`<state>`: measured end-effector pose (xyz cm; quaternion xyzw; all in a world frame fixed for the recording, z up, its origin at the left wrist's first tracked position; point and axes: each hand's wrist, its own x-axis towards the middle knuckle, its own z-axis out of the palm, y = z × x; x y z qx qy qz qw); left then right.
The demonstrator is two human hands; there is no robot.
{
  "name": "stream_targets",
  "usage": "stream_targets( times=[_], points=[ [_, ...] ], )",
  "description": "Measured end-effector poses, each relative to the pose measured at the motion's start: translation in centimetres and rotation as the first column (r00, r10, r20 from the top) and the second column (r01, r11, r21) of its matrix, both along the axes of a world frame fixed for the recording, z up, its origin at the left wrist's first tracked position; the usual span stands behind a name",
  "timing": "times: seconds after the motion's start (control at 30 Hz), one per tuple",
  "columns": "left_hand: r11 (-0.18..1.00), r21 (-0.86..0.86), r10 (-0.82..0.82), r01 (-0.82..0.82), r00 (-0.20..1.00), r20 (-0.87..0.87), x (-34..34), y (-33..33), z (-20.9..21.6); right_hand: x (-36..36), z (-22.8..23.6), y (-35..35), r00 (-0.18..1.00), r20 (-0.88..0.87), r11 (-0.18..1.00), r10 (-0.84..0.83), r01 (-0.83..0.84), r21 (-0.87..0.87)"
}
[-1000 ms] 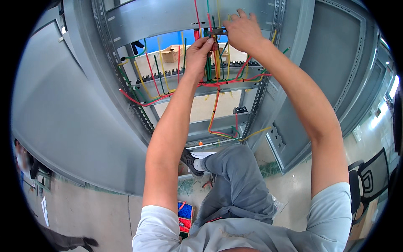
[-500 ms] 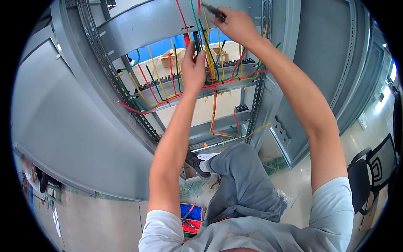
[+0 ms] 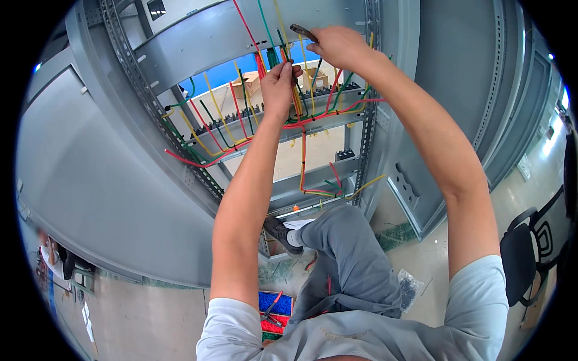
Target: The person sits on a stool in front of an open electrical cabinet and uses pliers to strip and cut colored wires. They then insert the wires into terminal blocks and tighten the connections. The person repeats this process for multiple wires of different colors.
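Note:
My left hand [image 3: 279,91] is raised in the metal cabinet frame, its thumb and fingertips pinched round a dark green wire [image 3: 282,40] whose end sticks up above them. A bundle of yellow, red and green wires [image 3: 297,102] runs behind and beside that hand. Higher and to the right, my right hand [image 3: 344,48] is closed on a dark, slim hand tool [image 3: 304,32]. The tool's rounded end points left, near the standing wires. Its exact kind cannot be made out.
More cut wires stand along a crossbar [image 3: 241,144] with black terminal blocks. Grey cabinet doors [image 3: 120,174] flank the frame. Red-handled pliers [image 3: 272,308] lie on bins of blue and red parts by my leg. A black chair [image 3: 524,253] stands at right; another person sits far left.
My left hand has closed its fingers on the dark green wire. My right hand with the tool has come down slightly and right. The view has shifted a little.

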<state>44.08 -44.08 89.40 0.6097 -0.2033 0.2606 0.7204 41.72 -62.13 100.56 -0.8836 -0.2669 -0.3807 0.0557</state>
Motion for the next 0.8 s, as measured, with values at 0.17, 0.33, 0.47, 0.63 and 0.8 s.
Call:
stream_targets(
  times=[0.17,0.33,0.47,0.63,0.8],
  points=[
    [0.993,-0.048,-0.110,0.109,0.994,-0.027,0.8,-0.4,0.4,1.5,1.7,0.7,0.969,0.182,0.975,0.165,-0.188,0.117],
    [0.984,-0.093,-0.154,0.151,0.988,-0.025,0.9,0.4,0.1,0.3,3.1,1.0,0.951,0.304,0.985,-0.054,0.101,-0.139],
    [0.983,-0.083,-0.164,0.163,0.986,-0.009,0.8,-0.6,0.4,3.3,3.5,-1.8,0.972,0.209,0.920,-0.111,0.180,-0.347],
    [0.987,-0.066,-0.146,0.145,0.989,-0.006,0.9,-0.5,0.3,5.4,3.6,-2.2,0.996,0.031,0.925,-0.090,0.095,-0.368],
    [0.986,-0.072,-0.148,0.147,0.989,-0.008,0.8,-0.9,0.3,5.6,1.5,-1.7,0.996,0.006,0.946,-0.089,0.087,-0.313]
  ],
)
